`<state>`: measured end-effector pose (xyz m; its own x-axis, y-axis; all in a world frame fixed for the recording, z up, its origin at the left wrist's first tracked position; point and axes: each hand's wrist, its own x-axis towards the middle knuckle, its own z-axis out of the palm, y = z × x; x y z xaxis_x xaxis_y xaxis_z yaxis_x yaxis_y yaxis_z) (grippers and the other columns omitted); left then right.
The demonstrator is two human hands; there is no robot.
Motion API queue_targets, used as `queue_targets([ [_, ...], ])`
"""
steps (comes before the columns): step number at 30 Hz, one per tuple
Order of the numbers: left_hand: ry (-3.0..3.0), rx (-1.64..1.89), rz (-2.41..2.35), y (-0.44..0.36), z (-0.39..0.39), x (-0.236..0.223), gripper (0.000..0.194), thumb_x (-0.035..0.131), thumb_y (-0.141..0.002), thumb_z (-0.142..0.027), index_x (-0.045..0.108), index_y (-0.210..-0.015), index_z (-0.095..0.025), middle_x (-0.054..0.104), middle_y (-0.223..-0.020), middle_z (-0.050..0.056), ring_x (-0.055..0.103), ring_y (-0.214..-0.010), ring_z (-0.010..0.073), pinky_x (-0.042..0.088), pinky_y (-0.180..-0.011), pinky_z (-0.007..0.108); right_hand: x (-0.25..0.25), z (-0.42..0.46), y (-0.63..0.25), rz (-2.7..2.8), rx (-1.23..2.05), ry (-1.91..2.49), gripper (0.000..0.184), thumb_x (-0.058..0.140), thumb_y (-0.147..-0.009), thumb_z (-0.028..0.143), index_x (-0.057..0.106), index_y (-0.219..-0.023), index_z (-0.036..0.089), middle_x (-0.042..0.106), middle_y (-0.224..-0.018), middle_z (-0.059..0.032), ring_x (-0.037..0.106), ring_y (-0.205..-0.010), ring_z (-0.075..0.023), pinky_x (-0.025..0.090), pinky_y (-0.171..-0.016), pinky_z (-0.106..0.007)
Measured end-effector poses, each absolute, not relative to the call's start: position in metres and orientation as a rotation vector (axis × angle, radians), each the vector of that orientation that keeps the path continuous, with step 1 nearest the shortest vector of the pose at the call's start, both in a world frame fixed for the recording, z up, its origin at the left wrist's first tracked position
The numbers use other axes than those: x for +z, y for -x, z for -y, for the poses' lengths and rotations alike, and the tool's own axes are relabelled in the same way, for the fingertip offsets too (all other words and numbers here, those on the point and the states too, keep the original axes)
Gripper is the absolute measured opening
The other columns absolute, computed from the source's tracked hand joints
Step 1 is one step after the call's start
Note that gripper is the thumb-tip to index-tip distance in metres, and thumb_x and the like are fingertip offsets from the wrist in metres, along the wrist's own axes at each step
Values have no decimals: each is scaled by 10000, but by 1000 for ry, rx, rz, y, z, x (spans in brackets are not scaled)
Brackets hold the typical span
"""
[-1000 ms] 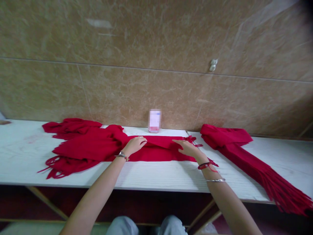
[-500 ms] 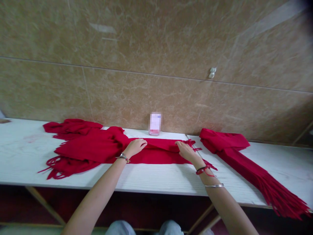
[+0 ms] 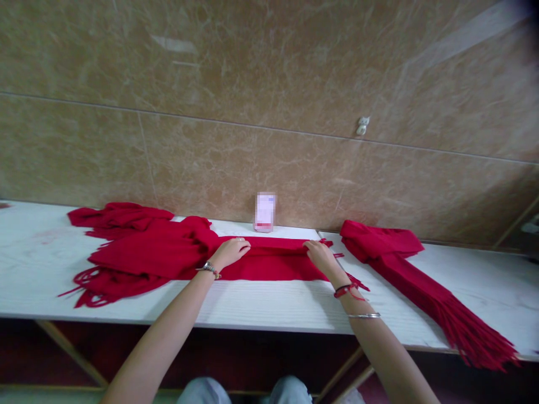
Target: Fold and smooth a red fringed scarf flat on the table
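Observation:
A red fringed scarf lies stretched along the white table, its right-hand fringe beside my right wrist. My left hand grips the upper layer of this scarf near the middle. Further right, my right hand pinches the same layer close to the fringed end. Between the two hands the fabric forms a raised fold running lengthwise. The fingertips of both hands are partly hidden by the cloth and knuckles. To the left, the scarf's cloth runs into a bunched heap of red fabric with loose tassels.
Another red scarf, folded at its top, lies to the right with its fringe hanging over the front edge of the table. A blurred phone-like object leans against the tiled wall. A small white cat-shaped piece is on the wall.
Both hands keep their hold on the scarf, and the right hand's fingers have curled in a little more. The whole view has shifted slightly.

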<state>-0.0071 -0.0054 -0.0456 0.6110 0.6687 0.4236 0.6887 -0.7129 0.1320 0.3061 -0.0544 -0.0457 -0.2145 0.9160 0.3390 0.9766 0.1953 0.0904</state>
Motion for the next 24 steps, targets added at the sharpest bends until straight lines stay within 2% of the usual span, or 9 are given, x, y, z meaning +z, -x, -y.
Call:
queue_targets([
  [6,2787,-679,1130,8,5,-46,248,405,-878,-248,634,-951,-185,641,-987,48,578,-920,173,429,-840,269,-45,57,-308,2112,-479,1836,269,339,-881,177,580,-1000,158,629,-934,-101,578,-857,-196,403,-756,-273],
  [13,2834,-518,1134,13,0,-48,225,483,-839,-235,630,-1003,-191,623,-1061,51,562,-982,178,418,-877,269,-50,53,-317,2064,-424,1818,260,371,-868,177,616,-951,158,646,-928,-98,593,-851,-190,411,-773,-268],
  [21,2739,-1011,995,16,14,-19,194,452,-851,-190,642,-882,-163,639,-914,58,578,-847,165,436,-809,284,-41,65,-349,1924,-391,1478,235,415,-808,173,647,-849,182,670,-858,-60,606,-804,-192,449,-734,-290],
  [24,2874,-1047,941,15,23,-9,163,496,-825,-219,647,-855,-166,642,-884,49,576,-824,159,431,-788,270,-42,82,-363,1946,-422,1332,223,429,-813,192,650,-848,191,672,-848,-61,607,-809,-199,450,-751,-317],
])
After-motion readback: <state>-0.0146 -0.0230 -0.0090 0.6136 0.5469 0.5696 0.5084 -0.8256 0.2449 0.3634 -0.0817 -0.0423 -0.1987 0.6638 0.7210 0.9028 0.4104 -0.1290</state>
